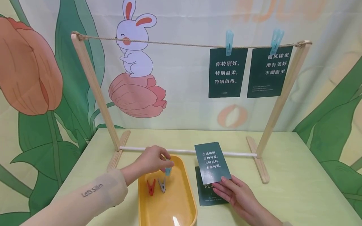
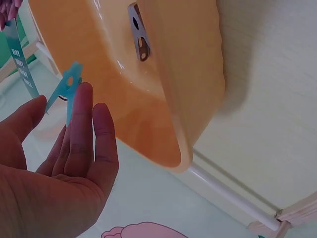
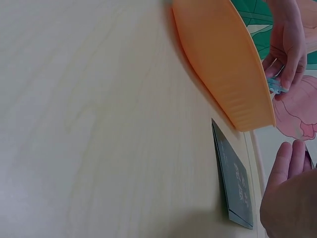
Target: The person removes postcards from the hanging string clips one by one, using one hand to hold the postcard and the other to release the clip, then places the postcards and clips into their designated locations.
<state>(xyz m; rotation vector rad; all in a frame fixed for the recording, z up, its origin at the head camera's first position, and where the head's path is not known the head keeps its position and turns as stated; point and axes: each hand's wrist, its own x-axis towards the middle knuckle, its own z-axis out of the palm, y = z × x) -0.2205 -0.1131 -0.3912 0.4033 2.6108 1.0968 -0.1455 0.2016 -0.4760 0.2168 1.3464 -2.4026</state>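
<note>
Over the far end of a yellow tray (image 1: 181,194), my left hand (image 1: 154,160) pinches a light blue clothespin (image 1: 168,170) between thumb and fingers. The left wrist view shows this clothespin (image 2: 68,89) with its legs at the fingertips. A red clothespin (image 1: 151,187) and a grey clothespin (image 1: 162,185) lie in the tray. My right hand (image 1: 240,196) holds a dark green card (image 1: 212,161) with white writing by its lower edge, thumb on top. Beneath it, another dark green card (image 1: 209,199) lies on the table, partly covered.
Behind the tray stands a wooden frame (image 1: 96,91) with a twine line (image 1: 175,43) across its top. Two green cards (image 1: 227,84) hang on the right part of the twine from blue clothespins (image 1: 229,42). A white rod (image 1: 181,151) joins the frame's feet.
</note>
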